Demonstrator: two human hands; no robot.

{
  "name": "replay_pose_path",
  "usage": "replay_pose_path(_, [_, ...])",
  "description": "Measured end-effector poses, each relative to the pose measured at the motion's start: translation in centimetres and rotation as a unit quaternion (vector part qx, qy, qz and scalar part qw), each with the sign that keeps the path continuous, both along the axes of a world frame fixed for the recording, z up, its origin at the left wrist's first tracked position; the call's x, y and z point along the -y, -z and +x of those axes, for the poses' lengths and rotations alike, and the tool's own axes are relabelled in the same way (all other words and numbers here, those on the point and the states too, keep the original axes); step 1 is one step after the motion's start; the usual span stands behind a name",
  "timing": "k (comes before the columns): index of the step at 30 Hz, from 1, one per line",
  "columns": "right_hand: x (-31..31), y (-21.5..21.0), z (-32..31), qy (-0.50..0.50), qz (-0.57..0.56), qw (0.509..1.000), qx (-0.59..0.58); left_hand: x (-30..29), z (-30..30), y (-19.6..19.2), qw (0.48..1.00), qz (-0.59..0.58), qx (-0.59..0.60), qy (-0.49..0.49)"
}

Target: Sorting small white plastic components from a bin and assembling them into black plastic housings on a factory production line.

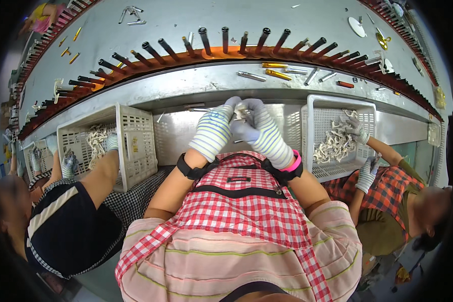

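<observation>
My left hand [212, 130] and my right hand [265, 129], both in white knit gloves with blue and yellow-green stripes, meet over the metal worktop in front of my checked apron. A small pale part [241, 111] with a shiny bit at its lower side is pinched between their fingertips. Its exact kind is too small to make out, and the fingers cover some of it. Both hands are closed around it. Just behind the left hand lies a thin silver rod [200, 109].
White plastic baskets with tangled cream-white pieces stand left [136, 146] and right [311, 132]. A co-worker's gloved hand [356, 130] reaches into the right one; another person works at the left. Ahead, an orange rail [214, 52] holds upright black tubes. Silver tubes [251, 76] and gold tubes [278, 74] lie on the ledge.
</observation>
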State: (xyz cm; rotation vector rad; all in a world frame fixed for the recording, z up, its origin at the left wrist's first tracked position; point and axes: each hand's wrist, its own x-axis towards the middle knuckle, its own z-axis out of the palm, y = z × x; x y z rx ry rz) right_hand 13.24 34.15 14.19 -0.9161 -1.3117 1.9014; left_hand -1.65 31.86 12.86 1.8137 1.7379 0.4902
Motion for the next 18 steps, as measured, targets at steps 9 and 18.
replay_pose_path(9, [-1.6, -0.4, 1.4, 0.085, 0.013, 0.996, 0.003, 0.7, -0.3, -2.1, 0.855, -0.163, 0.482, -0.099])
replay_pose_path(18, [-1.9, 0.7, 1.4, 0.145, 0.252, 0.946, 0.141, 0.5, -2.1, -3.2, 0.798, -0.214, 0.550, -0.121])
